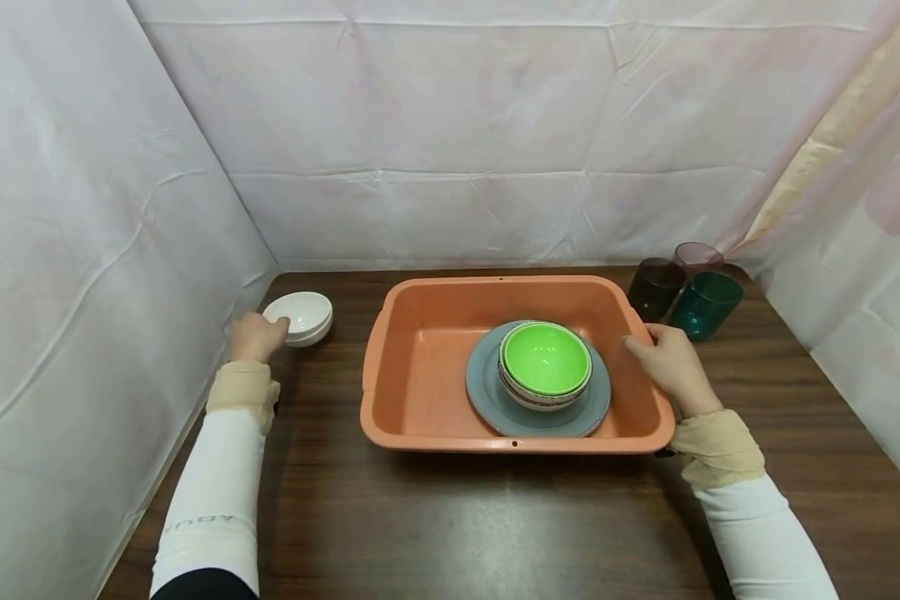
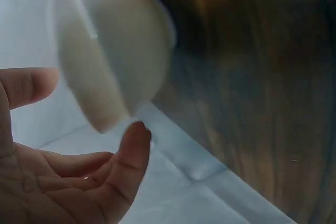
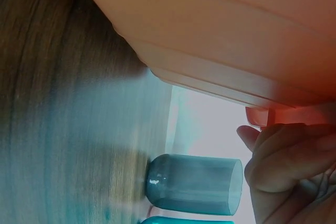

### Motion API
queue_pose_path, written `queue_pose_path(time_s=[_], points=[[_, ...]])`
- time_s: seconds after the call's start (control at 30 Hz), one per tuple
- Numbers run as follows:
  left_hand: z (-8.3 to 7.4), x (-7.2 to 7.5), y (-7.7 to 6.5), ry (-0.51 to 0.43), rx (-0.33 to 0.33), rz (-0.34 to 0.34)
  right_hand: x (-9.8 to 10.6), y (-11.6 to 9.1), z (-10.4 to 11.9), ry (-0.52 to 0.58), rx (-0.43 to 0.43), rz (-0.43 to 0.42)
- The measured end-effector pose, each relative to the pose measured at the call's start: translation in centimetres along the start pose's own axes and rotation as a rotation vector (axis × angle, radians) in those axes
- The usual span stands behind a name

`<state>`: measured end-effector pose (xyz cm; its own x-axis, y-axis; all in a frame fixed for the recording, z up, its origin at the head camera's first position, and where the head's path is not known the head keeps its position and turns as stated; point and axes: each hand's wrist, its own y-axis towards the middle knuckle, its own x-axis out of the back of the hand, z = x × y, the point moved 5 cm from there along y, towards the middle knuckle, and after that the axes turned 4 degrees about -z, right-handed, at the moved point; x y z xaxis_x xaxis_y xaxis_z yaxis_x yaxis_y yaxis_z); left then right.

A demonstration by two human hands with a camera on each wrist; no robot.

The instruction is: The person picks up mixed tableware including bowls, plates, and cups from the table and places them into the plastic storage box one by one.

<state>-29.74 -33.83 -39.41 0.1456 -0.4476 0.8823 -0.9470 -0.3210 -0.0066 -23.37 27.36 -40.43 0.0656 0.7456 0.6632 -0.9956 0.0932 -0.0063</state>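
Note:
My left hand [image 1: 257, 335] is at the near left side of two stacked white bowls [image 1: 305, 313] at the table's far left. In the left wrist view, the thumb and fingers [image 2: 134, 145] stand apart about the bowls [image 2: 115, 45]; a gap shows at the fingertips. With my right hand [image 1: 673, 367] I grip the right rim of an orange basin [image 1: 438, 358], thumb over the edge and fingers outside below it. A grey-blue plate [image 1: 486, 392] lies in the basin. On it is a stack of bowls, a bright green bowl [image 1: 547, 358] on top.
Behind my right hand stand a dark cup [image 1: 654, 292], a teal cup [image 1: 707, 305] and a pinkish clear cup [image 1: 699, 254], close together. White sheets [image 1: 450, 142] enclose the brown wooden table [image 1: 457, 525] at the back and both sides.

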Motion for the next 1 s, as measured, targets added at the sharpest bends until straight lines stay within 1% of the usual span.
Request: queue_pose_path(time_s=[0.13,0.23,0.37,0.5,0.63,0.77,1.0], points=[[0.3,-0.6,0.1,0.011,0.021,0.045,0.1,0.1,0.0,0.001,-0.004,0.003],[0.6,-1.1,0.2,-0.003,0.048,0.068,0.0,0.1,0.0,0.005,-0.004,0.003],[1.1,-1.8,0.4,-0.057,0.088,0.083,0.0,0.1,0.0,0.007,-0.004,0.006],[1.5,-2.0,0.7,-0.092,0.104,0.06,0.1,0.1,-0.1,0.004,-0.002,0.002],[1.6,-1.9,0.9,-0.07,0.095,0.018,0.0,0.0,-0.1,0.006,0.0,0.001],[1.4,-1.6,0.9,-0.068,0.094,-0.01,-0.1,0.0,-0.1,0.009,-0.004,0.005],[1.1,-1.0,0.6,-0.144,0.108,-0.035,0.0,0.1,-0.1,0.009,-0.005,0.004]])
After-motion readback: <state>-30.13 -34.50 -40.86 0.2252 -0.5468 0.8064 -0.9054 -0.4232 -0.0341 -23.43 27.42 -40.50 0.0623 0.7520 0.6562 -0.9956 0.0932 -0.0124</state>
